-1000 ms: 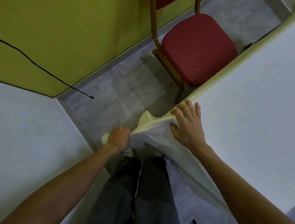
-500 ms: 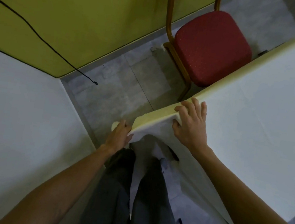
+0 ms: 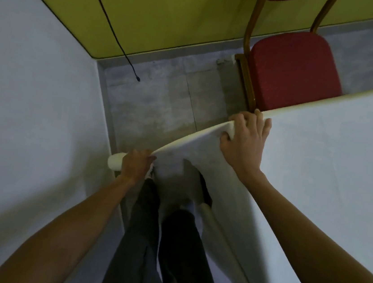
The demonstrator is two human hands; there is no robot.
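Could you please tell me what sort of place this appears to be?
Probably a banquet or function room: a red padded chair with a metal frame, a white tablecloth held at its edge, and a tiled floor.

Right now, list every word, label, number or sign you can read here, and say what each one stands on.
None: no word, number or sign shows. The white sheet, gripped by the left hand and right hand, is blank; the red chair, green wall and grey floor bear no writing.
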